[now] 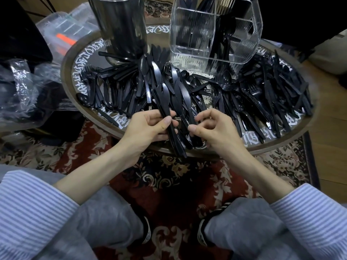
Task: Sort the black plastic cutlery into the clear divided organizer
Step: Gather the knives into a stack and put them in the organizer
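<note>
A heap of black plastic cutlery point(262, 94) covers the round table point(67, 59): knives, forks and spoons mixed together. My left hand point(148, 128) grips a bundle of black knives point(165, 102) by their handles at the table's near edge, blades pointing away. My right hand point(212, 126) pinches another knife point(185, 102) just beside that bundle. The clear divided organizer point(189, 30) stands at the back right of the table. Several black pieces stand in its compartments.
A tall dark metal canister point(122, 25) stands at the back left of the table. Crumpled clear plastic bags point(24, 87) and a clear lidded box point(63, 29) lie on the floor to the left. A patterned red rug point(169, 181) lies under my knees.
</note>
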